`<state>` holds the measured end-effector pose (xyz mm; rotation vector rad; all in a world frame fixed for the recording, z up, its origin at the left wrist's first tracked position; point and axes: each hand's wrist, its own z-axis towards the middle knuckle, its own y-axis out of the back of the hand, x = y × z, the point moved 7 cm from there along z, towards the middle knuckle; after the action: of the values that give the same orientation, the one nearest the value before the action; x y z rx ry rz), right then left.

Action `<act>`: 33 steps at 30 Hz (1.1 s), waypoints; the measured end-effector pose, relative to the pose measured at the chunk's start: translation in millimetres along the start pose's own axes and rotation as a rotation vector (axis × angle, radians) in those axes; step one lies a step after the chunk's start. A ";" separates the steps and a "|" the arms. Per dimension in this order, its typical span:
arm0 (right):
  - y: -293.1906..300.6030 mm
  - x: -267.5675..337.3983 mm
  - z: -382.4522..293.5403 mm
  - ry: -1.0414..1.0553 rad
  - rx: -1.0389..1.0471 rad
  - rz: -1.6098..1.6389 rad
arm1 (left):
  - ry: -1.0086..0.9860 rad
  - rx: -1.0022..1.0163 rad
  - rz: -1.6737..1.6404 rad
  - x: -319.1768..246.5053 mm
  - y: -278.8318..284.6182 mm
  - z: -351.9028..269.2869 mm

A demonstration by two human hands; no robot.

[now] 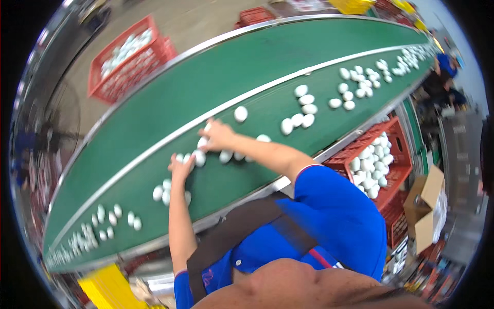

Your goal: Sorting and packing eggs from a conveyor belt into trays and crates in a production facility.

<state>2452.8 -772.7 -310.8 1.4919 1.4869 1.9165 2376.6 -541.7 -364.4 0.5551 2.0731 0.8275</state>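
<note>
Both hands reach over a green conveyor belt point(231, 185) with loose white eggs on it. My left hand point(181, 167) has thumb and fingers around a pair of white eggs point(187, 158). Just beyond it to the right, my right hand point(218, 135) curls around eggs point(202, 142) near the belt's pale divider rail point(170, 140). Another egg point(199, 158) lies between the two hands. A single egg point(241, 114) rests up and right of my right hand. Under my left forearm, a small cluster of eggs point(166, 197) is partly hidden, and my right forearm covers part of another group.
A red plastic crate of eggs point(125, 58) stands beyond the belt. Another egg-filled red crate point(397, 154) sits at my right, near an open cardboard box point(422, 210). Yellow crates point(110, 287) are at lower left. A person in blue point(447, 65) is at the far right.
</note>
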 end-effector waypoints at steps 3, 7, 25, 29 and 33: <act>-20.3 -5.4 6.1 0.240 0.066 0.022 | -0.187 0.059 0.219 -37.1 -18.6 14.0; -17.1 -10.6 -8.7 0.528 0.118 0.092 | -0.659 0.010 0.299 -57.2 -23.3 -16.1; -47.6 -2.1 25.5 -0.036 0.235 1.039 | -0.516 -0.042 0.571 -22.5 -41.4 -127.9; -37.6 32.5 20.2 -0.169 0.400 1.569 | -0.530 -0.151 0.281 6.9 -57.9 -130.4; -45.6 107.3 -1.3 -0.059 0.646 1.904 | -0.074 0.158 -1.275 69.0 -63.5 -119.4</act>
<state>2391.2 -675.7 -291.2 4.0227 0.2119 1.7277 2233.8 -584.9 -392.7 -0.6472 1.9050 -0.1156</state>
